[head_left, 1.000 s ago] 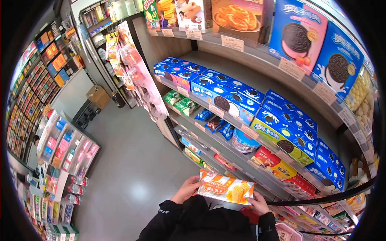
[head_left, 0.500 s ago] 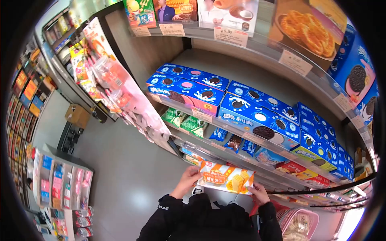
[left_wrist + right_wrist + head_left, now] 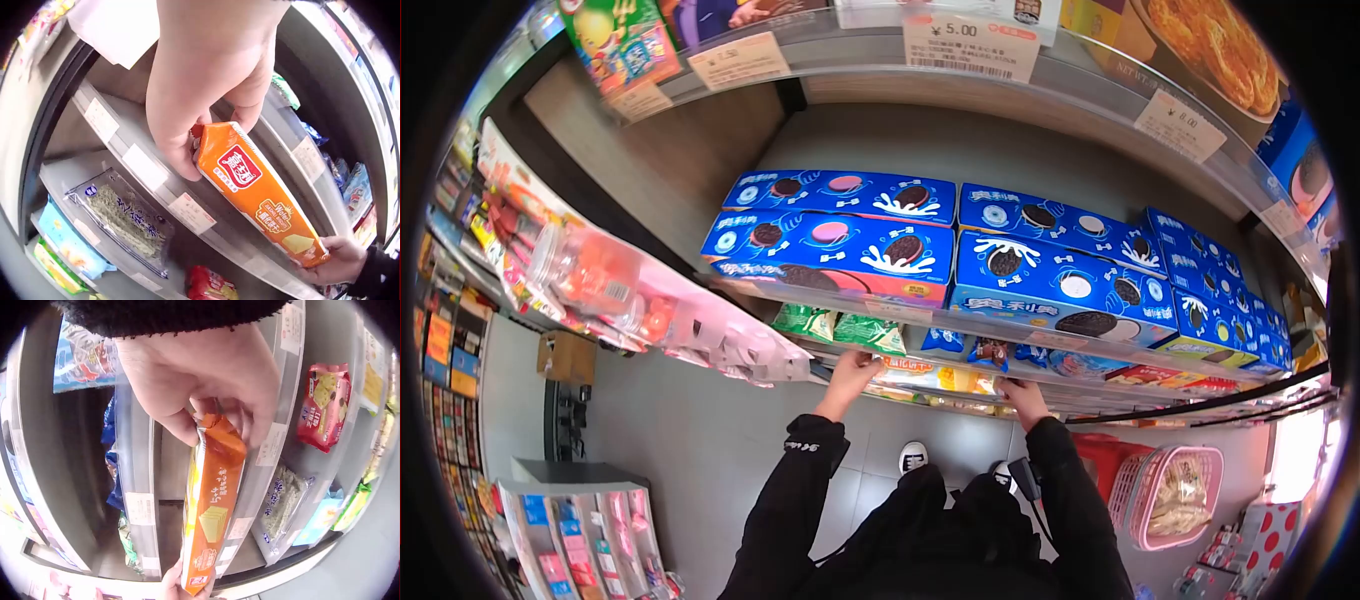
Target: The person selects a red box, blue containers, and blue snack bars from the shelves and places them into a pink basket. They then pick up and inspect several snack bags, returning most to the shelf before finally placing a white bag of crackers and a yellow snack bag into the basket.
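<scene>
Both hands hold an orange and white wafer packet (image 3: 945,377) by its two ends, at the front of a lower shelf. My left hand (image 3: 855,378) grips one end; the left wrist view shows thumb and fingers curled round the crimped wrapper (image 3: 250,194). At the opposite end, my right hand (image 3: 1025,397) pinches the packet between thumb and fingers, seen closely in the right wrist view. That view shows the packet's narrow orange side (image 3: 219,494) in front of the price-tagged shelf edges. Green snack bags (image 3: 870,332) lie just above the left hand.
Blue cookie boxes (image 3: 830,240) fill the shelf above. A clear bag of pale snacks (image 3: 122,215) and a red biscuit pack (image 3: 325,406) lie on lower shelves. Pink-backed hanging goods (image 3: 640,290) jut out at left. A pink basket (image 3: 1190,530) stands on the floor at right.
The view has turned to face the shelf more squarely. Both hands have moved the wafer packet forward, from in front of the body to the lower shelf's edge.
</scene>
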A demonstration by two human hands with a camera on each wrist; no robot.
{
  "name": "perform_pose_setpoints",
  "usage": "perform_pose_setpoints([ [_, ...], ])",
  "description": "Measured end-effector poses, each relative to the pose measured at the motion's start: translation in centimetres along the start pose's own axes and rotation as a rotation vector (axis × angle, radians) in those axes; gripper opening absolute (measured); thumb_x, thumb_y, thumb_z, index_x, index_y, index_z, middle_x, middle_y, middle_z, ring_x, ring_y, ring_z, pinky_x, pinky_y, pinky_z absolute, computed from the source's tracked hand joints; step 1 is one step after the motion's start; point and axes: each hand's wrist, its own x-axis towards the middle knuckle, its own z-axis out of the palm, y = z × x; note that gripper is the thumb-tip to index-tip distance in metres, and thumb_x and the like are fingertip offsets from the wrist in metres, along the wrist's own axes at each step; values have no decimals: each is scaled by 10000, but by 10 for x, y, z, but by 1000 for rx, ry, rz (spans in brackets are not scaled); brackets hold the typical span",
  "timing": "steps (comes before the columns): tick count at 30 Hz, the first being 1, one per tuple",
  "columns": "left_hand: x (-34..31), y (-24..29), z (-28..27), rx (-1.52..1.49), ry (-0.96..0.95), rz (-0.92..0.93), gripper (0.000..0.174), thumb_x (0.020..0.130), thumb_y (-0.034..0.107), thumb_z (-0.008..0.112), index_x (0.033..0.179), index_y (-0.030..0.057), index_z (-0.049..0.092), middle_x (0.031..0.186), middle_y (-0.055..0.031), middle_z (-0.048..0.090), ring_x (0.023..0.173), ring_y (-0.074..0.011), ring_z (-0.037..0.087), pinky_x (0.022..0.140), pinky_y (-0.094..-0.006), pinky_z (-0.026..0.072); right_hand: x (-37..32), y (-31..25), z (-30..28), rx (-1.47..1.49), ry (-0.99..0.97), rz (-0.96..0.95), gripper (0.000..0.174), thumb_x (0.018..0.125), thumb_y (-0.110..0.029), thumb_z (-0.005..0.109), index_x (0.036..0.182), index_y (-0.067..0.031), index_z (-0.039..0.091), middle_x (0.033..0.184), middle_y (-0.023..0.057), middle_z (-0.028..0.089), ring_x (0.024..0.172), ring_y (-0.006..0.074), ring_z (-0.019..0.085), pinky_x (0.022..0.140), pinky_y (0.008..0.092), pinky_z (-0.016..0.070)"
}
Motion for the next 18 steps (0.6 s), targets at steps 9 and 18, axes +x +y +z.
perform_pose_setpoints([
  [9, 29, -1, -20, 553, 39, 236, 238, 667, 113, 585, 889, 28, 564, 858, -126, 583, 792, -258, 552, 680, -324, 424, 76, 57, 28, -455, 140, -241, 266, 726, -28, 485, 986, -62, 443, 972, 30, 477, 804, 114, 477, 633, 260, 426],
  [18, 35, -7, -40, 1104, 32, 61, 334, 770, 267, 428, 1017, 60, 516, 1042, -143, 517, 936, -293, 496, 804, -359, 384, 35, 10, 66, -728, 72, -244, 267, 757, -236, 442, 902, -32, 534, 888, 152, 563, 885, 300, 510, 774, 350, 387],
])
